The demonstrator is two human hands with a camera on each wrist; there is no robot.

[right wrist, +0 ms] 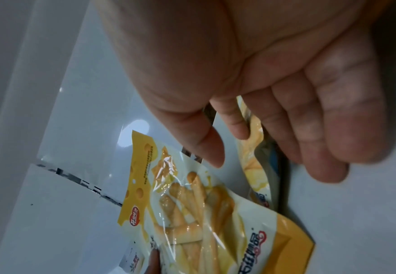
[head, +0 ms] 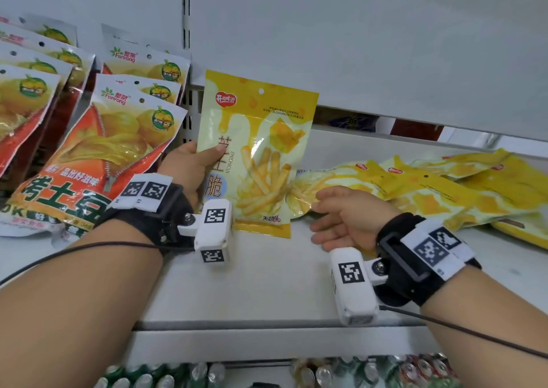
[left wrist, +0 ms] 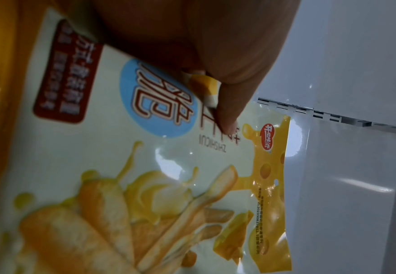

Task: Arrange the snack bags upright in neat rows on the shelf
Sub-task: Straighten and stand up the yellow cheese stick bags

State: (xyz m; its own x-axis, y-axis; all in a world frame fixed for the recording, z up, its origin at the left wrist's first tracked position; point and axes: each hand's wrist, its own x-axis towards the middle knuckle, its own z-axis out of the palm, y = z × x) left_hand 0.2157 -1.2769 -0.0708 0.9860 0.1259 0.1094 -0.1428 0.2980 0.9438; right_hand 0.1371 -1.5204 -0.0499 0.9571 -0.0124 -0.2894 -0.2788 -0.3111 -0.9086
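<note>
Head view: left hand [head: 189, 165] pinching glossy yellow cheese-stick snack bag [head: 258, 150] upright, steadying it. Right hand [head: 350, 215] relaxed, fingers apart, at three o'clock, probably reaching for flat-lying yellow bags [head: 444, 192].

A glossy white metal shelf board [head: 267, 284] meets a pale grey back panel [head: 385, 31]. A slotted upright rail [head: 186, 11] divides the panel. Canned drinks [head: 207, 373] stand on the tier below.

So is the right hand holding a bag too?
No, the right hand is open with relaxed fingers and holds nothing; only the left hand grips the upright yellow bag.
</note>
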